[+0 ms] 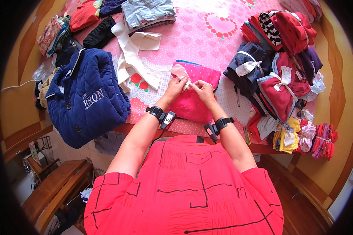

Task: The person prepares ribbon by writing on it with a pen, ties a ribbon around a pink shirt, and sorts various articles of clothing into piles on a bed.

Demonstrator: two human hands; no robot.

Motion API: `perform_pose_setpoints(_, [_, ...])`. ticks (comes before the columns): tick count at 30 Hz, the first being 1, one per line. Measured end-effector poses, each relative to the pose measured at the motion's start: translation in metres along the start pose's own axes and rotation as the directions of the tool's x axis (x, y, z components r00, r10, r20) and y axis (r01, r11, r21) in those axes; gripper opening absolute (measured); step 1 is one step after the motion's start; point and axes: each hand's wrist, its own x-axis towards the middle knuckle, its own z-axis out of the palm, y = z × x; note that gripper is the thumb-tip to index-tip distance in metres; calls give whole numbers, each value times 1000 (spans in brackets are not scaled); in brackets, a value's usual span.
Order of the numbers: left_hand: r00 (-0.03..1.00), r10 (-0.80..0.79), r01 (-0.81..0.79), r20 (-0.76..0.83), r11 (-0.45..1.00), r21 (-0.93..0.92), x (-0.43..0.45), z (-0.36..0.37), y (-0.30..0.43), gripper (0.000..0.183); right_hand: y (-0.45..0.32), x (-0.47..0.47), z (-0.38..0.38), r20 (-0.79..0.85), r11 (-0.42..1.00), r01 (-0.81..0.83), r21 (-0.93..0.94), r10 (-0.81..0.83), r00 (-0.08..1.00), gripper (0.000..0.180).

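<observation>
A bright pink dotted garment point(206, 72), folded into a bundle, lies before me at the table's near edge. Over it, my left hand point(176, 87) pinches a white cloth strip point(179, 71) between thumb and fingers. Close beside it, my right hand point(204, 90) grips the same strip, with fingertips nearly meeting those of the left. Part of the strip flares up beyond the left fingers; my hands hide where it crosses the garment. A blue edge of cloth point(189, 62) shows at the bundle's far side.
Loose white strips point(136, 63) lie left of the bundle, beside a folded navy quilted jacket point(97, 94) overhanging the table edge. Tied clothing bundles point(278, 88) crowd the right, with a pen point(237, 97) nearby. Folded grey shirts point(148, 13) sit at the back.
</observation>
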Motion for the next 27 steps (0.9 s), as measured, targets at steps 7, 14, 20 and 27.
perform_pose_setpoints(7, [997, -44, 48, -60, 997, 63, 6, 1, 1, 23, 5, 5, 9, 77, 985, -20, 174, 7, 997, 14])
perform_pose_setpoints(14, [899, 434, -392, 60, 735, 553, -13, 1, 2, 22, 14, 11, 10, 42, 970, -111, 214, 105, 994, 13])
perform_pose_setpoints(20, [784, 602, -499, 153, 464, 732, -20, 12, 8, 14, 23, 1, 4, -36, 978, 50, 203, -43, 998, 13])
perform_pose_setpoints(27, [931, 346, -347, 118, 733, 585, -7, -10, -14, 13, -3, -12, 4, 16, 986, 126, 111, -129, 991, 12])
